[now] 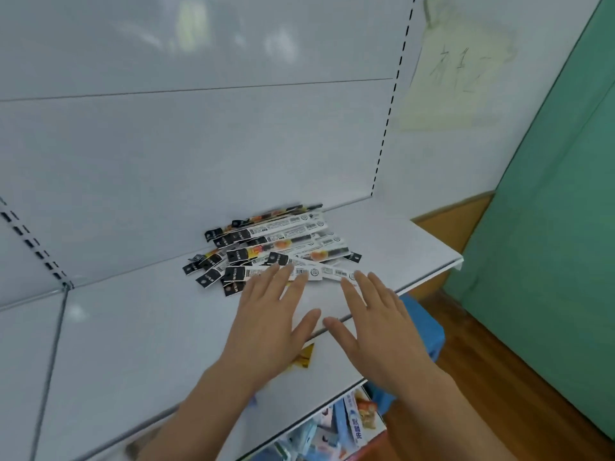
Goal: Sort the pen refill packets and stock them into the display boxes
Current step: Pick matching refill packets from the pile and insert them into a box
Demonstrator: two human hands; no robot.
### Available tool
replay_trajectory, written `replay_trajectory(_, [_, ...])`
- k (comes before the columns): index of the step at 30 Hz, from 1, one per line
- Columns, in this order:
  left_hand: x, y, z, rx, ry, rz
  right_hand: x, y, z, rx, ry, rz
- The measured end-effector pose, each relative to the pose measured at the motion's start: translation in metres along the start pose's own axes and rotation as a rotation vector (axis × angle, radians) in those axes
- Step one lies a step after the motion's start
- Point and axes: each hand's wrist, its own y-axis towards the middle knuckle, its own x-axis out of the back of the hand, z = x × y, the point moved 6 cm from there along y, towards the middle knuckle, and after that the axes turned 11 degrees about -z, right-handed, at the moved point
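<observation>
Nearest, the left hand (271, 314) and right hand (372, 321) lie flat over the white shelf (139, 344), fingers (293, 277) straight and spread, holding nothing. Just beyond the fingertips, touching them, sits the heap of pen refill packets (273, 247) against the back panel (199, 154).

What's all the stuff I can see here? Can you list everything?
pen refill packets: a loose pile, count unclear, white with black ends, on the shelf against the back panel
shelf: one, white
yellow packet: one, under the left hand
paper note: one, pale yellow, on the wall
stool: one, blue, below the shelf
boxed goods: several, mostly blue, lower level
left hand: open, fingertips on packets
right hand: open, beside it
</observation>
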Motion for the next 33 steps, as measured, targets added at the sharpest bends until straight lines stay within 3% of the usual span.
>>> replay_trajectory(11, [-0.020, 0.022, 0.022, 0.157, 0.146, -0.029, -0.027, 0.081, -0.012, 0.265, 0.140, 0.024])
replay_trajectory(18, [-0.043, 0.039, 0.041, 0.127, 0.151, -0.082, -0.035, 0.119, -0.008, 0.407, 0.078, -0.015])
replay_trajectory(26, [-0.035, 0.037, 0.042, 0.139, 0.142, -0.192, -0.031, 0.147, -0.012, 0.570, 0.181, 0.002])
replay_trajectory(33, [-0.026, 0.038, 0.037, 0.257, 0.268, -0.240, -0.018, 0.170, -0.024, 0.605, 0.250, 0.016])
